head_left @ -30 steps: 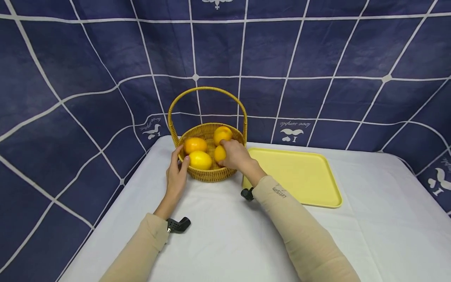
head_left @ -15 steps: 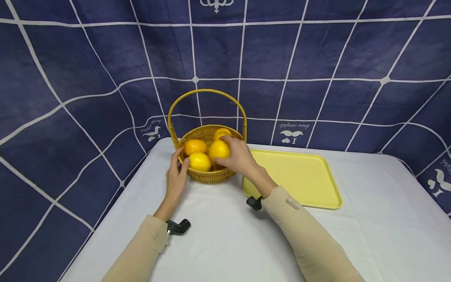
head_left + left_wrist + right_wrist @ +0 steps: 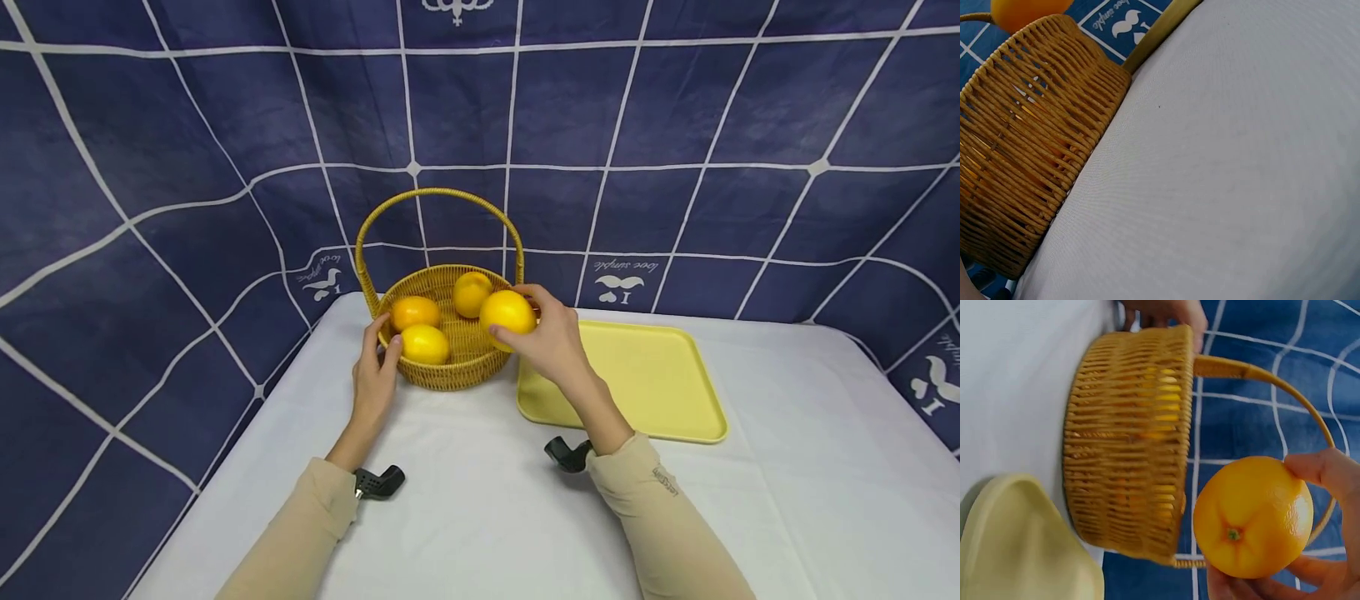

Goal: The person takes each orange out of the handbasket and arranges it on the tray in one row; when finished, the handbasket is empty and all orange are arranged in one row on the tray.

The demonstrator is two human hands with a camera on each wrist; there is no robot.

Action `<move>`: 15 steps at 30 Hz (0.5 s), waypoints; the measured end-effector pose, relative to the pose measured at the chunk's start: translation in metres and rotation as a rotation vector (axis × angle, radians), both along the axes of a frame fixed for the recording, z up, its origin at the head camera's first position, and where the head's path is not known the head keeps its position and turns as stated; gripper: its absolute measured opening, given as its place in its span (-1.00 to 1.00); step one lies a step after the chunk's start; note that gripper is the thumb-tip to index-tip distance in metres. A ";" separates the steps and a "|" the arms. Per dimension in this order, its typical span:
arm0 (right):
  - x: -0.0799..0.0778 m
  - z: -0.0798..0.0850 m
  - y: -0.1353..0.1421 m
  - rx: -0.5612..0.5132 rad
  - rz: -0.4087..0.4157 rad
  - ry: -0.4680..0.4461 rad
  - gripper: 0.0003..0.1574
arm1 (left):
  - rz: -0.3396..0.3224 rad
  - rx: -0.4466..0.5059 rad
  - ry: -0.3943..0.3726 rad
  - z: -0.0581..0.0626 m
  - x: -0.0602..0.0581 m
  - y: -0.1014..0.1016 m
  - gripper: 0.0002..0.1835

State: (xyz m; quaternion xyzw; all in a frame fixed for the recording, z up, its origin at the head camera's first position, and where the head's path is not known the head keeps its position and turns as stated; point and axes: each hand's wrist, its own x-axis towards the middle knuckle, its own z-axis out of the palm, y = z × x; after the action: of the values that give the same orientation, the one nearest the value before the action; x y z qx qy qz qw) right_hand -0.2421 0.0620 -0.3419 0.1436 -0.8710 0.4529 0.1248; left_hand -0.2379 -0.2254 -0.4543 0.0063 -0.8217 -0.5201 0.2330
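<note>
My right hand (image 3: 553, 337) holds an orange (image 3: 507, 311) above the right rim of a wicker basket (image 3: 448, 377). In the right wrist view the orange (image 3: 1254, 517) shows its green stem end, with thumb and fingers around it. My left hand (image 3: 374, 371) grips the basket's left front rim. Inside the basket lie a yellow, lemon-like fruit (image 3: 425, 344) at the front, an orange-coloured fruit (image 3: 416, 312) behind it, and another orange fruit (image 3: 472, 294) at the back right. The left wrist view shows the basket's woven side (image 3: 1041, 125); the left fingers are mostly out of that view.
A yellow rectangular tray (image 3: 645, 383) lies right of the basket on the white tablecloth (image 3: 465, 500). The basket's tall arched handle (image 3: 442, 192) stands up over it. A blue checked curtain (image 3: 675, 125) hangs behind and at the left.
My right hand has lifted the orange out of the basket and carried it to the right, over the rim towards the tray. The left hand has stayed at the basket's rim.
</note>
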 end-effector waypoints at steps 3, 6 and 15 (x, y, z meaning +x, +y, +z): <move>0.000 0.002 0.010 -0.034 -0.059 -0.017 -0.19 | 0.002 0.004 -0.004 0.002 0.001 0.000 -0.46; -0.002 0.003 0.018 -0.042 -0.116 -0.040 -0.18 | 0.002 0.006 -0.013 0.002 0.001 0.000 -0.45; -0.016 -0.020 0.034 0.002 -0.231 -0.163 -0.11 | 0.002 0.002 -0.020 0.003 0.001 0.000 -0.45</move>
State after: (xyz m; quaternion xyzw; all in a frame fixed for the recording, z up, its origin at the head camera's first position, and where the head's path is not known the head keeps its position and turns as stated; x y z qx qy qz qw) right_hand -0.2579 0.0962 -0.3624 0.0054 -0.8896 0.4446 0.1049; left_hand -0.2372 -0.2253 -0.4515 0.0125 -0.8236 -0.5205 0.2251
